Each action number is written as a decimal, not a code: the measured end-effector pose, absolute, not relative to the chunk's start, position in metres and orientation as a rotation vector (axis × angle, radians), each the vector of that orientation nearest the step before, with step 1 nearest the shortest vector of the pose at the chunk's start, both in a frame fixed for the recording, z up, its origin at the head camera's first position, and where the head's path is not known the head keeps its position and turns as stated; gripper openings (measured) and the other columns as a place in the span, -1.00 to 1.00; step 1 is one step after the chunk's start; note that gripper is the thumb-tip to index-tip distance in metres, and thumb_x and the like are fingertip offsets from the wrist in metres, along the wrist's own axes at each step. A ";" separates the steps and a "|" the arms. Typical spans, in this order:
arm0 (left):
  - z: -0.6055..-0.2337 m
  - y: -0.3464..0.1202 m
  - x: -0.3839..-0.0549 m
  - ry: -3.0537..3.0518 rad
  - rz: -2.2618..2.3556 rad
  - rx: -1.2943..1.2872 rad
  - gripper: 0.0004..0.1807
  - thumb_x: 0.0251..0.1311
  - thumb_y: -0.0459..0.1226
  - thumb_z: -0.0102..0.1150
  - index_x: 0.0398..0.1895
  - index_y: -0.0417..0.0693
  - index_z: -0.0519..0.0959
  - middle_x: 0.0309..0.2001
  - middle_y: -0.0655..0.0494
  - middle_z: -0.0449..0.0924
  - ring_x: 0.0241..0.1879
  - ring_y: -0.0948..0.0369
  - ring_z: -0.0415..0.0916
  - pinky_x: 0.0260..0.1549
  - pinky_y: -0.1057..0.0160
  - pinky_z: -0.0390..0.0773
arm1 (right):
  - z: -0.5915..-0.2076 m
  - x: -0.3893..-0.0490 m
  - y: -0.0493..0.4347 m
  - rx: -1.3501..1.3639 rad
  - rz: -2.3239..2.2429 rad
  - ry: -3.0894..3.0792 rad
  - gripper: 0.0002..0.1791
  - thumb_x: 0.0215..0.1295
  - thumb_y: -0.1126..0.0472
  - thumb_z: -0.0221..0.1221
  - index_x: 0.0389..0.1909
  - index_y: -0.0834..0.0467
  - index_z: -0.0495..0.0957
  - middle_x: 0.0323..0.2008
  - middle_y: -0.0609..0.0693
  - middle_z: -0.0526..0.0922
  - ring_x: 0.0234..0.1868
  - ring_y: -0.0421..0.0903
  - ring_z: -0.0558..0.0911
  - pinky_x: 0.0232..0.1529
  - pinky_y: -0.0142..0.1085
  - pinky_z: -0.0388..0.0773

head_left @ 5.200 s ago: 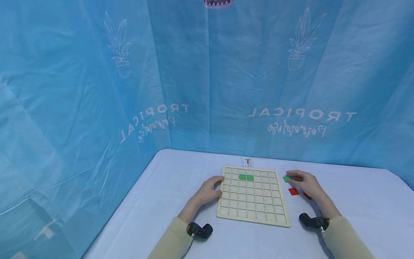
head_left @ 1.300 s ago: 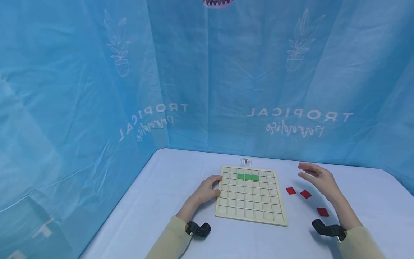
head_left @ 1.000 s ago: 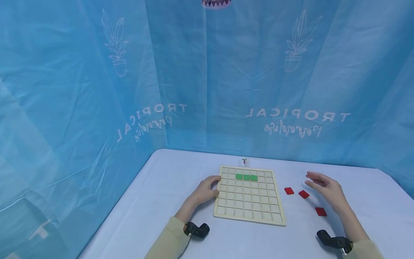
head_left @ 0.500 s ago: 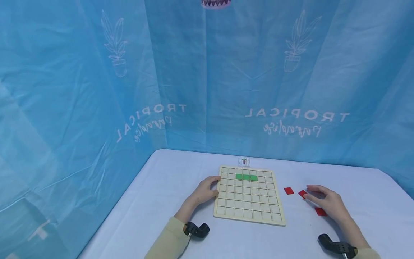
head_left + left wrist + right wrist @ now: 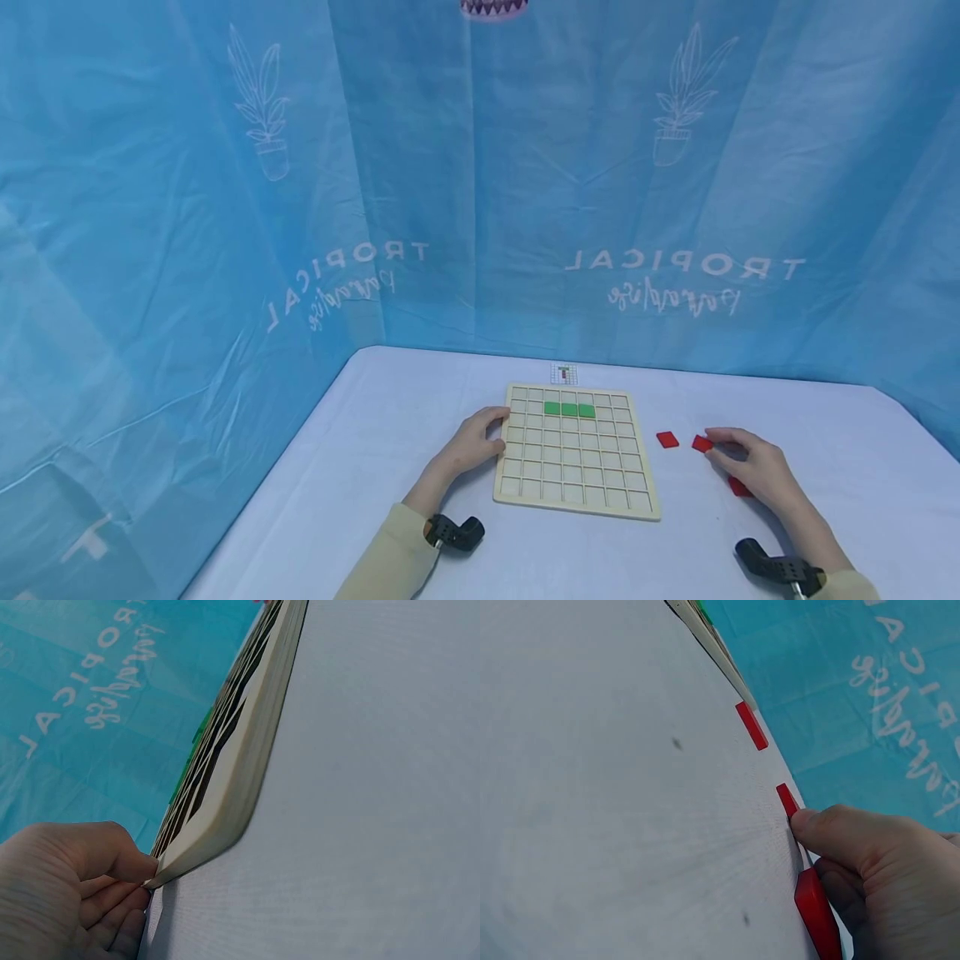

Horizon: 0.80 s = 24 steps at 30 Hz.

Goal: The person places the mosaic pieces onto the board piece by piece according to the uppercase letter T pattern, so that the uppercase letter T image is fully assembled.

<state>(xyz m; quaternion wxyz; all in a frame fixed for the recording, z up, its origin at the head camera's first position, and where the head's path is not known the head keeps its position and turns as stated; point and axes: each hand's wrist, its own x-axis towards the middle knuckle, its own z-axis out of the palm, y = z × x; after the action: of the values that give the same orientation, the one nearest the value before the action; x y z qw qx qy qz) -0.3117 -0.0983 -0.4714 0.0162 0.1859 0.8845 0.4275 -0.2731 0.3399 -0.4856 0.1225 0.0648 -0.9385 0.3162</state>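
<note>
A pale board with a square grid (image 5: 572, 478) lies flat on the table, with three green tiles (image 5: 569, 410) side by side in one of its upper rows. My left hand (image 5: 468, 446) holds the board at its left edge; in the left wrist view the thumb (image 5: 124, 855) meets the rim. To the right of the board, my right hand (image 5: 759, 468) pinches a red square tile (image 5: 701, 444) between thumb and fingers. A second red tile (image 5: 667, 439) lies between it and the board. The third red tile (image 5: 817, 915) sits under the right hand, partly hidden in the head view.
A small printed card (image 5: 564, 374) with a coloured grid pattern lies behind the board. White cloth (image 5: 585, 562) covers the table. A blue printed curtain (image 5: 525, 208) hangs behind it and along the left side.
The third green tile went from beside my right hand onto the board. My right hand then drew back, came down and took hold of the middle red tile. My left hand stays at the board's edge.
</note>
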 end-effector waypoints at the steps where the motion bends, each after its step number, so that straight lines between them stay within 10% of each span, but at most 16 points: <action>1: -0.471 -0.098 -0.312 2.750 1.329 0.577 -0.35 0.03 -0.43 0.11 0.30 -0.24 0.31 0.29 -0.09 0.30 0.32 0.03 0.18 0.29 0.07 0.20 | -0.486 -0.273 0.341 0.192 0.936 -2.732 -0.53 0.23 0.16 0.23 0.12 0.29 0.47 0.05 0.31 0.52 0.12 0.29 0.42 0.04 0.25 0.39; 8: -0.472 -0.098 -0.313 2.749 1.325 0.573 -0.34 0.02 -0.43 0.10 0.31 -0.23 0.31 0.29 -0.08 0.30 0.32 0.03 0.18 0.30 0.09 0.20 | -0.471 -0.273 0.341 0.124 1.088 -2.657 -0.46 0.31 0.01 0.15 0.20 0.26 0.42 0.12 0.30 0.47 0.15 0.30 0.39 0.02 0.25 0.41; 16: -0.471 -0.097 -0.313 2.759 1.314 0.546 -0.34 0.01 -0.43 0.12 0.30 -0.21 0.32 0.29 -0.05 0.31 0.32 0.05 0.19 0.30 0.08 0.20 | -0.422 -0.274 0.324 0.162 1.144 -2.537 -0.42 0.30 0.00 0.15 0.23 0.25 0.40 0.13 0.27 0.47 0.13 0.25 0.42 -0.23 -0.72 0.39; 24: -0.471 -0.098 -0.312 2.735 1.344 0.566 -0.35 0.03 -0.44 0.11 0.30 -0.24 0.31 0.30 -0.09 0.29 0.32 0.03 0.18 0.29 0.09 0.21 | -0.406 -0.296 0.288 0.280 1.249 -2.484 -0.42 0.28 0.00 0.18 0.22 0.25 0.42 0.15 0.23 0.47 0.15 0.16 0.42 -0.02 -0.36 0.56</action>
<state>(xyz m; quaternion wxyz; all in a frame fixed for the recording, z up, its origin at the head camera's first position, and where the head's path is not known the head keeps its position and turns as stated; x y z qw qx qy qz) -0.3120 -0.0976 -0.4712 0.0211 0.1827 0.8822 0.4335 -0.2964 0.2879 -0.4062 0.1727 0.0987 -0.8756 0.4401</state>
